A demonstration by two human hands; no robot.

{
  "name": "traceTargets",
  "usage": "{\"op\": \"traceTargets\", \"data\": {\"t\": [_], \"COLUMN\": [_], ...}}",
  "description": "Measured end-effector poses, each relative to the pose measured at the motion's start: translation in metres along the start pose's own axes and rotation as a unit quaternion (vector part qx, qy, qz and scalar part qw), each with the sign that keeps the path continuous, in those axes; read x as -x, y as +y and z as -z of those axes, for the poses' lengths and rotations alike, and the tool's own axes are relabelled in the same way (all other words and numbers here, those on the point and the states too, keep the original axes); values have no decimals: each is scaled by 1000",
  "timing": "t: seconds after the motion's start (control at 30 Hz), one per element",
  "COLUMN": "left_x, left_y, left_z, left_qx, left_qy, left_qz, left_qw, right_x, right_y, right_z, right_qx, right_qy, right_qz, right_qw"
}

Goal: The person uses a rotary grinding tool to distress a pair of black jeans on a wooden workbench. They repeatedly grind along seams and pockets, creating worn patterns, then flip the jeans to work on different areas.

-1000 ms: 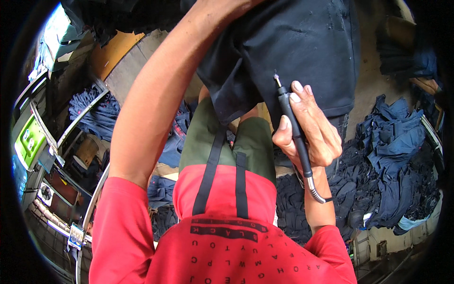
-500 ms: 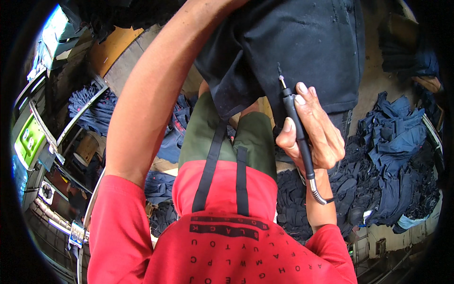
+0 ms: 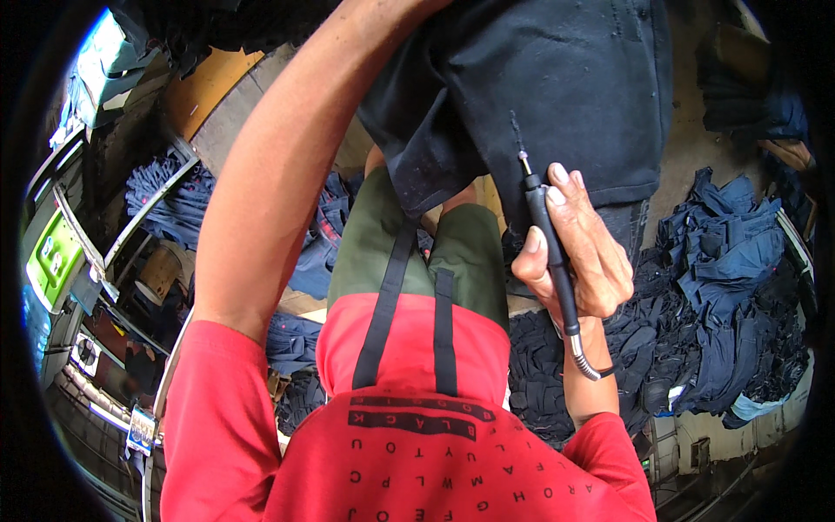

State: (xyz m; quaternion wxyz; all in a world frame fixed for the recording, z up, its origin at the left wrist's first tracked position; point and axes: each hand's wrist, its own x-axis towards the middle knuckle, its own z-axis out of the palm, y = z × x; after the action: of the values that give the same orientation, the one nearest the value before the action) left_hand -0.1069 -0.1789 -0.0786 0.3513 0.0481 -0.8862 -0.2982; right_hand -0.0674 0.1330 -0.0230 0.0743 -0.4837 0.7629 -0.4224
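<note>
Black garment point(image 3: 574, 96) hangs spread across the upper middle of the view, above and just forward of the person's green shorts point(image 3: 361, 252), its hem crossing near the right fingers. Right hand point(image 3: 587, 248) is closed around a black pen-shaped tool point(image 3: 548, 230), with thumb on one side and fingers on the other. Tool is tilted, its slim metal tip pointing up and slightly left; the tip appears to meet the cloth at the lower end of a short, thin, faded line point(image 3: 515, 129). A coiled metal sleeve point(image 3: 581, 358) bends away from the tool's rear end, near the wrist. Left forearm point(image 3: 283, 148) runs up past the upper edge; the left hand is out of view, so its state cannot be told. Heaped dark clothes point(image 3: 722, 248) lie to the right; bundled blue cloth point(image 3: 170, 196) and a green tray point(image 3: 55, 261) sit to the left.
</note>
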Motion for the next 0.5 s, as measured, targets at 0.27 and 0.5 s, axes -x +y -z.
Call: {"op": "traceTargets", "data": {"t": [0.27,0.5], "left_x": [0,2], "left_y": [-2,-2], "left_z": [-1,-3], "left_qx": [31,16], "left_qy": [3,7], "left_qz": [1,-3], "left_qw": [1000,1000], "right_x": [-11,-9], "right_y": [8,5], "right_z": [-4,-2], "right_qx": [15,11], "right_qy": [14,12], "right_qz": [15,7], "right_qw": [1000,1000]}}
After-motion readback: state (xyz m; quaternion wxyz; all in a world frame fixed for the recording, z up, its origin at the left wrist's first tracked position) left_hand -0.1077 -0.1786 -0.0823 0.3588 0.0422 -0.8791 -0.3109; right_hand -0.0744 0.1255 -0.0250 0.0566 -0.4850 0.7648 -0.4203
